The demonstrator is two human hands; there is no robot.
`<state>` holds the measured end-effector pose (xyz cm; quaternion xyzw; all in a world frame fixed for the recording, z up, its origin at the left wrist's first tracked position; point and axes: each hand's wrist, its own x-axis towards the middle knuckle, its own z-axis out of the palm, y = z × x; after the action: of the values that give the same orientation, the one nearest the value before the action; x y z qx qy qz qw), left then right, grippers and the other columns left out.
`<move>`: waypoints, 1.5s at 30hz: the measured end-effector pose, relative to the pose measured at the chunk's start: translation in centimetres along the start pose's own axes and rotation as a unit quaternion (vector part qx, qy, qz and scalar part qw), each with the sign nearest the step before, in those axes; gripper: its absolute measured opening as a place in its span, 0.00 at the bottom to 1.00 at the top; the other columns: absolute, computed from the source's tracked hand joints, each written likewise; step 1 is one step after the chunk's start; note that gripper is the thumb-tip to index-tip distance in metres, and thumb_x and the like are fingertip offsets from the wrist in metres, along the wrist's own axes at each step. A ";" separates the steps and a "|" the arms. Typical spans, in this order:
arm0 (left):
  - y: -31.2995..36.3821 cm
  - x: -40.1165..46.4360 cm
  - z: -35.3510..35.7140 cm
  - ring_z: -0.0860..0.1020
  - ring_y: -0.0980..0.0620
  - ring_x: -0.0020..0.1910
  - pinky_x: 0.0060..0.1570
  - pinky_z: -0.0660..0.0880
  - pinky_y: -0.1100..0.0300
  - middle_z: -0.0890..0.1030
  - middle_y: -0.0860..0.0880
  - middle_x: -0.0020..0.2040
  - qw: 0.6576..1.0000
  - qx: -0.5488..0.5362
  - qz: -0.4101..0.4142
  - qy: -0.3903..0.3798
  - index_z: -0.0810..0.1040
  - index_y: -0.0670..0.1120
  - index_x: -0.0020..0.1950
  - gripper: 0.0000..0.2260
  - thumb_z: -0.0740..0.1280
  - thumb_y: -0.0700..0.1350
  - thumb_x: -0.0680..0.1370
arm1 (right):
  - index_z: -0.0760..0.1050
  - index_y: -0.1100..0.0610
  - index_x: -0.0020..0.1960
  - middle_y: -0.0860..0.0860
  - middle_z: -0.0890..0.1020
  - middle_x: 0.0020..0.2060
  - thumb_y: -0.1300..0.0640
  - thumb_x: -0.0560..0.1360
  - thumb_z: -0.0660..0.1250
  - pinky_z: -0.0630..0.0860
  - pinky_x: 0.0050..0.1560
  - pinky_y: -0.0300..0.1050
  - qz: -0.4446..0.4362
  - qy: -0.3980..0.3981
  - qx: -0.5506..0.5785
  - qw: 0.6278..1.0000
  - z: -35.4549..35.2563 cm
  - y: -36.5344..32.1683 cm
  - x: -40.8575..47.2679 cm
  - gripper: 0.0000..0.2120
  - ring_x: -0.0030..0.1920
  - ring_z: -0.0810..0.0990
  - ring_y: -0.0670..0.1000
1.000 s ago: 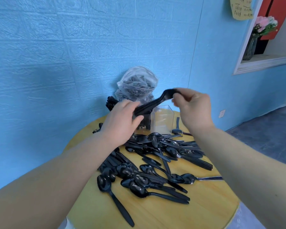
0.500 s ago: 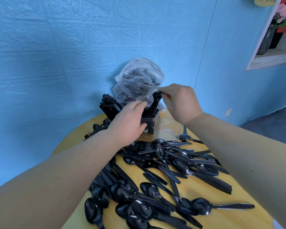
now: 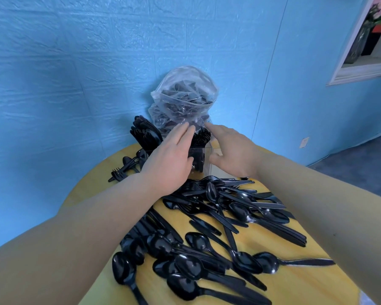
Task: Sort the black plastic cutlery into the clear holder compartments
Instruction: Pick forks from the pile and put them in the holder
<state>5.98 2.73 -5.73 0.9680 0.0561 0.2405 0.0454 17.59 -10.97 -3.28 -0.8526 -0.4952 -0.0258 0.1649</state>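
The clear holder (image 3: 208,158) stands at the back of the round wooden table (image 3: 299,280). Black cutlery fills its left compartment (image 3: 144,134) and its middle one (image 3: 200,137); the right compartment looks see-through. My left hand (image 3: 169,159) and my right hand (image 3: 231,153) hover over the holder with straight fingers, one on each side of the middle bunch, holding nothing. A big pile of loose black spoons, forks and knives (image 3: 209,234) covers the table in front of the holder.
A clear plastic bag (image 3: 183,100) of more black cutlery leans on the blue wall behind the holder. A few forks (image 3: 123,170) lie at the table's left edge. A wall niche with a vase (image 3: 361,40) is at the upper right.
Both hands brought a bundle of black cutlery down into the holder's middle compartment and let go. Their fingers have straightened and now sit beside the bunch.
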 end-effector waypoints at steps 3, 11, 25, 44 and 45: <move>0.2 -1.4 -1.0 0.49 0.53 0.77 0.70 0.44 0.65 0.51 0.48 0.78 1.000 -0.005 -0.003 -0.003 0.51 0.44 0.78 0.29 0.61 0.44 0.81 | 0.50 0.51 0.77 0.52 0.63 0.74 0.57 0.75 0.62 0.62 0.66 0.43 0.003 0.031 0.010 0.999 -0.7 -0.7 -1.3 0.35 0.71 0.63 0.52; -1.1 -9.2 -4.1 0.61 0.54 0.73 0.68 0.56 0.63 0.63 0.53 0.74 0.996 -0.029 -0.081 0.007 0.64 0.48 0.75 0.21 0.60 0.42 0.81 | 0.63 0.50 0.73 0.50 0.73 0.66 0.65 0.76 0.58 0.70 0.60 0.43 -0.002 0.086 0.062 0.994 0.5 -4.6 -7.1 0.27 0.61 0.74 0.52; -4.1 -18.2 -1.8 0.56 0.50 0.74 0.72 0.54 0.45 0.60 0.52 0.76 0.962 0.014 -0.258 -0.088 0.62 0.54 0.74 0.20 0.51 0.54 0.82 | 0.80 0.51 0.56 0.52 0.79 0.54 0.60 0.77 0.58 0.70 0.55 0.45 0.068 0.035 -0.105 0.992 6.0 -7.9 -9.3 0.14 0.58 0.68 0.55; -4.2 -18.1 -1.8 0.49 0.51 0.77 0.74 0.50 0.53 0.60 0.54 0.76 0.979 0.013 -0.136 -0.150 0.55 0.57 0.76 0.24 0.53 0.58 0.80 | 0.80 0.52 0.54 0.51 0.73 0.53 0.52 0.78 0.59 0.70 0.59 0.51 0.079 -0.012 -0.154 0.985 7.8 -6.9 -8.4 0.12 0.56 0.66 0.56; -4.2 -18.1 -1.8 0.48 0.51 0.76 0.75 0.51 0.51 0.60 0.54 0.76 0.979 0.018 -0.140 -0.149 0.55 0.57 0.76 0.25 0.52 0.58 0.80 | 0.80 0.51 0.54 0.51 0.74 0.54 0.51 0.78 0.60 0.70 0.59 0.51 0.077 -0.003 -0.142 0.987 7.7 -7.0 -8.3 0.12 0.57 0.66 0.56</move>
<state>-11.11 4.60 -12.94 0.9762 0.1881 0.0835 0.0692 6.52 -12.35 -10.46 -0.9029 -0.4201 -0.0805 0.0416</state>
